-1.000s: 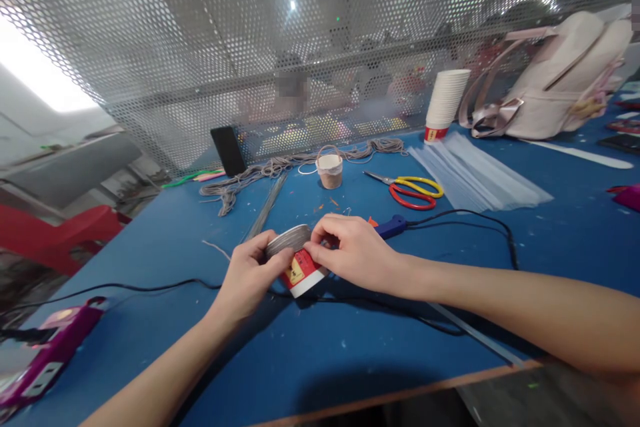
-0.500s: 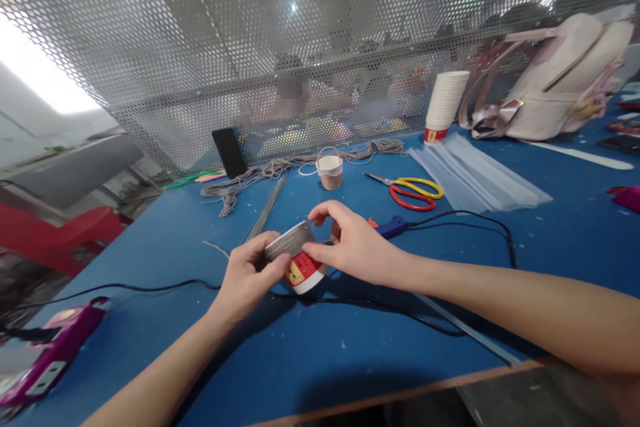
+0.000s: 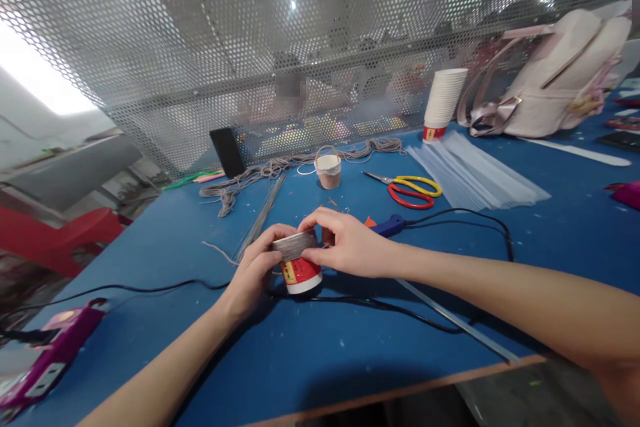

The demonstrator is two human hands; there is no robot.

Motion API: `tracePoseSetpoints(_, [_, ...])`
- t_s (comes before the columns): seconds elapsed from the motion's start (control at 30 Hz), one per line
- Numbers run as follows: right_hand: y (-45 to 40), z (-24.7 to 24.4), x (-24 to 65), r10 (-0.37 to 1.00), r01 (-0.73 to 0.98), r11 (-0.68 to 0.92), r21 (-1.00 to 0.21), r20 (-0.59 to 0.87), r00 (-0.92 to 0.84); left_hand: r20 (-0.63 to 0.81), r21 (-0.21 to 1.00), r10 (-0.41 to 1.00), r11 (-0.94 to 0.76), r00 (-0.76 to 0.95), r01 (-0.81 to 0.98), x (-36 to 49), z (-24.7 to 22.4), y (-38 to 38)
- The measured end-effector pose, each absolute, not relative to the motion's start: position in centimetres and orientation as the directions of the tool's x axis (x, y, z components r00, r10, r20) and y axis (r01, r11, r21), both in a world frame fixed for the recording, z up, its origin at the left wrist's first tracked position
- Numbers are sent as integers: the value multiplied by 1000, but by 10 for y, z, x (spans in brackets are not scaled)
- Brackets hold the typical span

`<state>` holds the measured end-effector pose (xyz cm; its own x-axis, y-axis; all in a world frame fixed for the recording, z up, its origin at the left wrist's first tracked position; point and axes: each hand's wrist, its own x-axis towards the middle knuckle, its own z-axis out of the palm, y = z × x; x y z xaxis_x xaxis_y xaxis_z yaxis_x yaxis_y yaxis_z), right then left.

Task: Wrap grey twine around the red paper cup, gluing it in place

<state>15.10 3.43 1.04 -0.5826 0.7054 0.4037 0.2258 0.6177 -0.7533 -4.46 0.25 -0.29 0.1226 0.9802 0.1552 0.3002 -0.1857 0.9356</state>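
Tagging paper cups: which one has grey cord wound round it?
The cup between the left hand and right hand: grey cord bands its upper part. The stacked cups by the backpack show none.

The right hand (image 3: 350, 245) hides part of the glue gun (image 3: 390, 226), print (image 3: 290, 272) on the cup (image 3: 303, 269) is too small to read, and the left edge of view cuts off the power strip (image 3: 53, 361) and red chair (image 3: 65, 238).

Item one, my left hand (image 3: 253, 273): bare, fingers slim. Behind it, my left forearm (image 3: 173, 360): bare, smooth, broadening away from the hand. Item two, my right hand (image 3: 353, 248): bare, slender. Behind it, my right forearm (image 3: 490, 285): bare, tapering handward.
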Motion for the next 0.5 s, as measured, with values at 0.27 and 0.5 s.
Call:
tracePoseSetpoints(0.27, [37,9,151,680,290,684,-670,442,-585,250,812,951,-307,179,497,-34,23,-3])
tracePoseSetpoints(0.5, [33,9,150,635,292,739,-607,484,-602,276,702,947,-316,166,638,-35,24,-8])
